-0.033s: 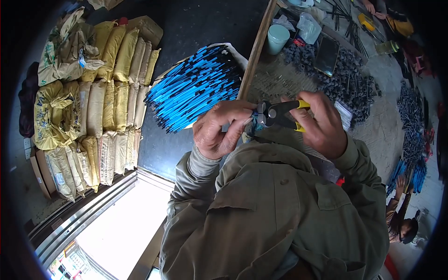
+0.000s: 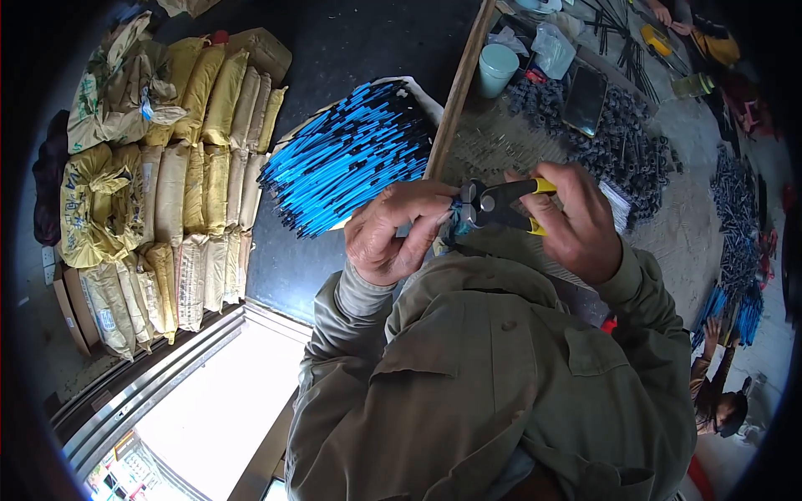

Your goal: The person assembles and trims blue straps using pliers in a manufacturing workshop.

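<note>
My right hand point(image 2: 576, 221) is wrapped round the yellow-and-black handles of a pair of end-cutting pincers point(image 2: 493, 203). The steel jaws point left, right up against my left fingertips. My left hand point(image 2: 393, 230) pinches a small dark blue piece point(image 2: 457, 215) at those jaws; fingers and tool cover most of it, and its kind is unclear. Just beyond my left hand, a big pile of thin blue rods with black ends point(image 2: 351, 159) lies on the dark surface.
A wooden strip point(image 2: 459, 88) divides the dark surface from the worktable. Across it are a pale green cup point(image 2: 497, 68), a phone point(image 2: 585, 100) and a heap of small dark grey parts point(image 2: 647, 167). Yellow and tan sacks point(image 2: 196, 188) are stacked at left. Another person point(image 2: 723, 397) reaches toward blue rods at far right.
Both hands and the pincers hold almost the same position. The person at far right has shifted their arms slightly.
</note>
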`<state>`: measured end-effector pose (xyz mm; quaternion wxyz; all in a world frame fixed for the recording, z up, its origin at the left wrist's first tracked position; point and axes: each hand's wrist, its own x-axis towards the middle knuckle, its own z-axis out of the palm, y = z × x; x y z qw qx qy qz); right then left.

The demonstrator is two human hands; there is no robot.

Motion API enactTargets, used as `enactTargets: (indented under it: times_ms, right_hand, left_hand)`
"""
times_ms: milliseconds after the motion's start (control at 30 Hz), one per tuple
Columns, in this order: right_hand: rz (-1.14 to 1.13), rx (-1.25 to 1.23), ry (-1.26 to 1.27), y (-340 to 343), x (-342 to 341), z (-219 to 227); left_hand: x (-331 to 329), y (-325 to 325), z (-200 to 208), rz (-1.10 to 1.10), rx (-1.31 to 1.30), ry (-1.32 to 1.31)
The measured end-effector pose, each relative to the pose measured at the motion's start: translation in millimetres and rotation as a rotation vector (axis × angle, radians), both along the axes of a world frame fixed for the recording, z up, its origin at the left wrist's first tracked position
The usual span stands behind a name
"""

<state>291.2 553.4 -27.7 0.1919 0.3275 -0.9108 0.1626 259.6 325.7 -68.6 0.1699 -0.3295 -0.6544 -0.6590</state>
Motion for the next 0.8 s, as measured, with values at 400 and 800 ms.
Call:
enactTargets:
  times_ms: [400,800]
  right_hand:
    - [-0.037,0.166,-0.125,6.3,-11.0,29.0]
    - [0.008,0.303,-0.108,3.6,-19.0,34.8]
  left_hand:
    - [-6.7,-7.4,3.8,0.051,-0.167,0.193]
    - [-21.4,-11.9,-3.5,-0.022,-0.187,0.372]
